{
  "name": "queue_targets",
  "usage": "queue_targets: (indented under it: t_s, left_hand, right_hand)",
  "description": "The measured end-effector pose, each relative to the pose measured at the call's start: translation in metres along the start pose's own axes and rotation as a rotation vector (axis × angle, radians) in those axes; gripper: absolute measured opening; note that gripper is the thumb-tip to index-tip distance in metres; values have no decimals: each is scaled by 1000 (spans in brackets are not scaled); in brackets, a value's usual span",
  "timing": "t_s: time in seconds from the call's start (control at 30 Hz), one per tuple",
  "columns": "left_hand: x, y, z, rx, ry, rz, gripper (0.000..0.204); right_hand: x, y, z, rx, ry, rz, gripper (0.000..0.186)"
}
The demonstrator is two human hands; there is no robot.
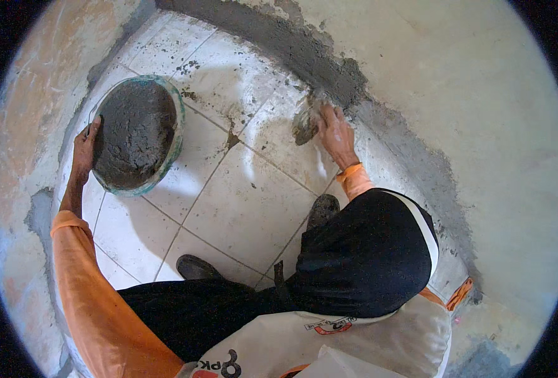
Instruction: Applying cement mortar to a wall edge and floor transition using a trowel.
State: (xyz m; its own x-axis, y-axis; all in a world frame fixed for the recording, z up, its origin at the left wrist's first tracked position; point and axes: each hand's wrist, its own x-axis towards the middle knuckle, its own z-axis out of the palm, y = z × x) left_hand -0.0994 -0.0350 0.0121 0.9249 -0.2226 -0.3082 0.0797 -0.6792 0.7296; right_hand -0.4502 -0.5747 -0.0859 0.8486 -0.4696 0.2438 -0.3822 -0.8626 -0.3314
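On the left, my left hand point(86, 146) is closed on the near-left rim of a green bucket point(179, 126). Grey wet mortar point(134, 129) fills the bucket almost to its rim. At the foot of the right wall, my right hand point(337, 135) is closed on a mortar-smeared trowel point(304, 125). Its blade points away to the left, low over the tiles; the handle is hidden by my fingers, and the hand is a little blurred. Just past the hand runs a strip of fresh grey mortar point(329, 69) along the wall base.
White floor tiles point(241, 201) carry mortar crumbs and smears. Plastered walls point(474, 82) rise on both sides, with grey mortar patches low down. My dark shoes point(198, 268) and bent knees in black trousers point(360, 258) take up the near floor.
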Motion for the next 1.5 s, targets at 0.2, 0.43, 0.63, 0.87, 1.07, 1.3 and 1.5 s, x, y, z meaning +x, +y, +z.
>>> queue_targets:
  t_s: [0.2,0.43,0.63,0.87,1.07,1.3,1.5]
  left_hand:
    - [-5,-12,-11,0,18,-18,84]
    - [-4,-1,-3,-9,14,1,86]
    - [0,-4,-6,22,-13,-24,85]
    - [0,-13,-9,17,1,13,86]
    - [0,-8,-6,47,0,-3,88]
    - [8,-14,-11,55,-21,1,90]
    - [1,-7,-5,51,-5,7,89]
  right_hand:
    - [22,-3,-63,110,112,-27,41]
    - [-17,-12,-118,148,279,22,43]
    - [-80,52,-50,-65,-66,90,45]
    - [-67,64,-48,-84,-44,150,44]
    - [-56,59,-89,-49,35,108,44]
    - [-31,52,-150,45,-18,147,51]
    - [-39,30,-177,217,135,354,44]
